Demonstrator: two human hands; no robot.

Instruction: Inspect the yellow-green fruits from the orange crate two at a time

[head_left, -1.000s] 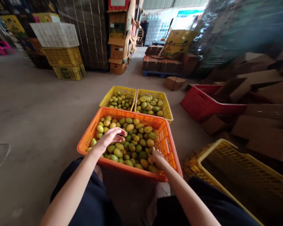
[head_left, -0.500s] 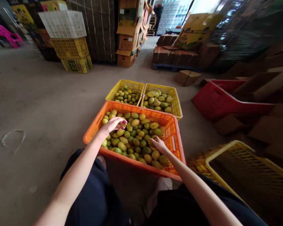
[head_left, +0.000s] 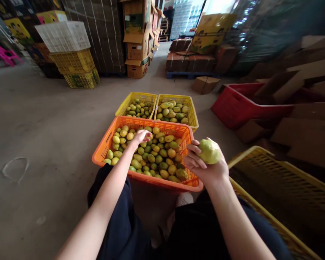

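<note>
My right hand (head_left: 206, 164) is raised over the near right corner of the orange crate (head_left: 196, 186), closed around a pale yellow-green lemon (head_left: 209, 151). Its fingers wrap the fruit from the left, and the top of the lemon shows. Over the middle of the same crate hovers my left hand (head_left: 141, 137), palm down with loosely bent fingers just above the fruit. Whether its fingertips touch a lemon is hard to see. Many yellow and green lemons (head_left: 151, 158) fill the crate in a loose layer.
Two yellow crates of lemons, left (head_left: 121, 104) and right (head_left: 195, 119), adjoin the orange crate's far side. A yellow crate (head_left: 257, 153) stands by my right leg. Beyond it are a red bin (head_left: 233, 108) and cardboard (head_left: 295, 131). Stacked crates (head_left: 73, 61) stand at the back left.
My right hand has risen out of the orange crate toward me with a lemon in it. My left hand has shifted right over the fruit. The view has turned slightly right.
</note>
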